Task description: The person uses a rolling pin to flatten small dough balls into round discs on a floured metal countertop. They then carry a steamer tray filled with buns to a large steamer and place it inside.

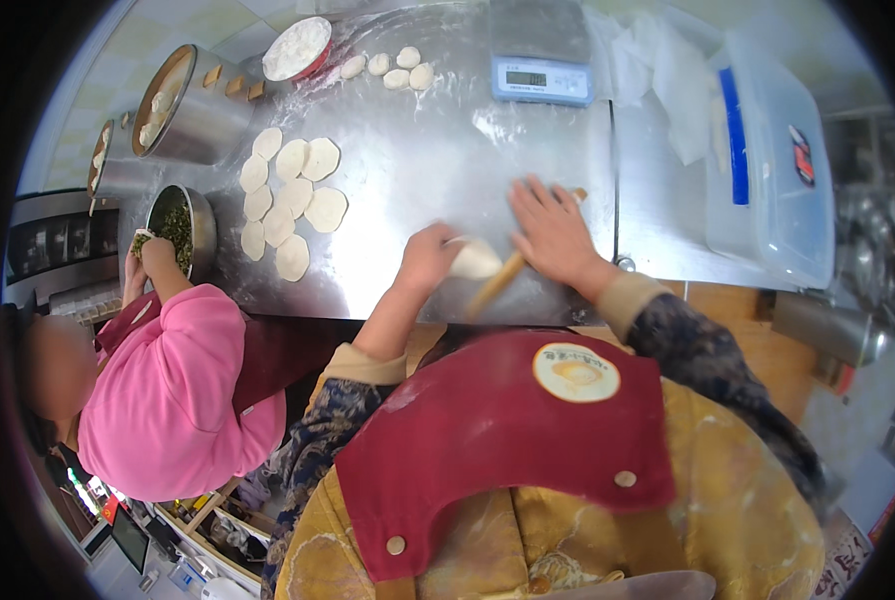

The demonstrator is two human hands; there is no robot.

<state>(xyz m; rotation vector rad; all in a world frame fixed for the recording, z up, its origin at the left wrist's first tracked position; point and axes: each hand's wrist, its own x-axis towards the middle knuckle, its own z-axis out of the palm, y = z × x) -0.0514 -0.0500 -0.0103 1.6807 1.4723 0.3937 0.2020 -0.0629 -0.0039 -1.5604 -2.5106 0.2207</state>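
Note:
My left hand (426, 259) grips the edge of a thin dough wrapper (475, 259) near the front of the steel table (410, 165). Under the palm of my right hand (552, 225) lies a wooden rolling pin (509, 276), set diagonally, its near end blurred beside the wrapper. Several rolled dough rounds (294, 199) lie on the table to the left, some overlapping. Further back are several small dough pieces (397, 79) by a red bowl of flour (297, 49).
A co-worker in pink (169, 390) stands at the left, hands by a metal bowl of chopped green filling (205, 229). Large metal pots (214, 112) stand behind it. A digital kitchen scale (542, 79) is at the back, a clear plastic bin (781, 165) at the right.

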